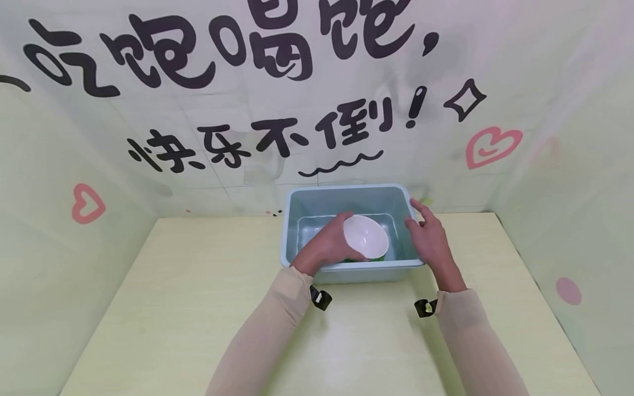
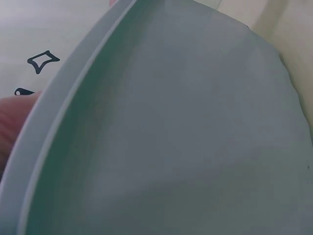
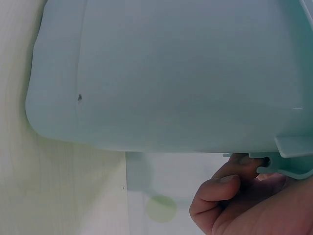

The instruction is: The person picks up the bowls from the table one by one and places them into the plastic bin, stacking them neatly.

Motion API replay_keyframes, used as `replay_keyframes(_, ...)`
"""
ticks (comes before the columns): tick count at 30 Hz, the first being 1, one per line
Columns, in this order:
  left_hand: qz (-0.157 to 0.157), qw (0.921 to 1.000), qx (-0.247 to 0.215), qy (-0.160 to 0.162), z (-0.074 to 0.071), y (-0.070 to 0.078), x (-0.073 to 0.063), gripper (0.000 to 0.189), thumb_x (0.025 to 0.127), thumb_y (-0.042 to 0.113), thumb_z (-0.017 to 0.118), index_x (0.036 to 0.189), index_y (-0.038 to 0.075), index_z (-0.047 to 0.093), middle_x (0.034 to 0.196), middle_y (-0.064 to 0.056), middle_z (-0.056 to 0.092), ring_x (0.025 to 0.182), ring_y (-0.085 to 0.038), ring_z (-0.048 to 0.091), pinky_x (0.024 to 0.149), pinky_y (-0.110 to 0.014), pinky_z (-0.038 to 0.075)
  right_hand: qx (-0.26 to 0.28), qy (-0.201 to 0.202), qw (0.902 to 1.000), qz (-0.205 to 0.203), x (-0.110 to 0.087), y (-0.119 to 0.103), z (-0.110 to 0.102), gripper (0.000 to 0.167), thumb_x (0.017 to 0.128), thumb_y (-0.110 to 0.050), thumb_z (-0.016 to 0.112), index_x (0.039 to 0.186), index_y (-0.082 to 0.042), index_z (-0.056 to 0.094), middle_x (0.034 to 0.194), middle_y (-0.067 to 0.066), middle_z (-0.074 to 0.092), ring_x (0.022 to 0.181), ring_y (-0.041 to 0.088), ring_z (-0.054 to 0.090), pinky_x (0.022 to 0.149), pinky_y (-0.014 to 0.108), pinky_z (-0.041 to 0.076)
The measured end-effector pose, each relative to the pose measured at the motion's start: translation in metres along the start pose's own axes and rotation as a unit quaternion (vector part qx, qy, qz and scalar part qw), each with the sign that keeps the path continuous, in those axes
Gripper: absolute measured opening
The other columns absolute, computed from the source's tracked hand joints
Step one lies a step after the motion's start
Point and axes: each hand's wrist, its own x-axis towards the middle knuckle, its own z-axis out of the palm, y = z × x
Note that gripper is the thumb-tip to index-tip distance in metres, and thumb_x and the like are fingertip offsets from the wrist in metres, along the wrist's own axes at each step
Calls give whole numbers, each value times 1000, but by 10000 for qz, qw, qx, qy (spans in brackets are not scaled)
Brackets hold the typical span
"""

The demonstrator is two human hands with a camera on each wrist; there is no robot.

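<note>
A light blue plastic basin (image 1: 366, 276) stands on the table against the back wall. Inside it, my left hand (image 1: 334, 242) grips a bowl (image 1: 365, 236) with a white inside and a bit of green on its outer side. The bowl tilts, its mouth turned up towards the head camera. At the basin's right rim, my right hand (image 1: 432, 236) holds on, and its curled fingers (image 3: 215, 193) show under the rim in the right wrist view. The left wrist view is mostly the basin's outer wall (image 2: 171, 122), which hides the bowl and most of the left hand.
Pale wooden tabletop (image 1: 198, 308) extends left, right and in front of the basin. A printed cloth wall (image 1: 238, 198) with black lettering rises close behind it. Similar side walls stand at left and right. A small black device (image 1: 322, 300) is strapped at each wrist.
</note>
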Motion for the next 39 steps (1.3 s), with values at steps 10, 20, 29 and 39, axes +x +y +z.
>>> replay_keyframes(10, -191, 9998, 42, -66, 6, 0, -1, 111, 68, 23, 95, 156, 5, 30, 145, -20, 54, 128, -35, 56, 110, -48, 47, 11, -9, 10000, 95, -2, 1, -2, 59, 107, -35, 43, 163, -29, 26, 156, 24, 45, 131, 43, 57, 99, 58, 51)
replay_keyframes(20, -306, 9994, 163, -85, 9, -1, 3, 110, 70, 22, 94, 156, 2, 28, 143, -21, 54, 126, -35, 57, 109, -48, 48, 18, -33, 10000, 75, -2, 1, -2, 59, 107, -35, 43, 163, -29, 25, 157, 25, 44, 132, 44, 56, 101, 60, 50)
replay_keyframes(29, -325, 9994, 77, -95, 10, -2, 1, 112, 70, 21, 93, 157, 1, 25, 144, -22, 52, 127, -37, 56, 111, -49, 47, -3, -4, 10000, 41, -3, 2, -1, 59, 107, -34, 43, 163, -27, 26, 157, 24, 44, 132, 43, 56, 101, 60, 50)
replay_keyframes(39, -232, 9996, 106, 97, 5, 4, -5, 111, 80, 32, 85, 163, 7, 16, 166, -16, 25, 143, -36, 41, 117, -50, 40, 28, -28, 10000, -5, -3, 1, 1, 59, 107, -33, 43, 163, -27, 26, 158, 24, 43, 132, 43, 56, 101, 59, 50)
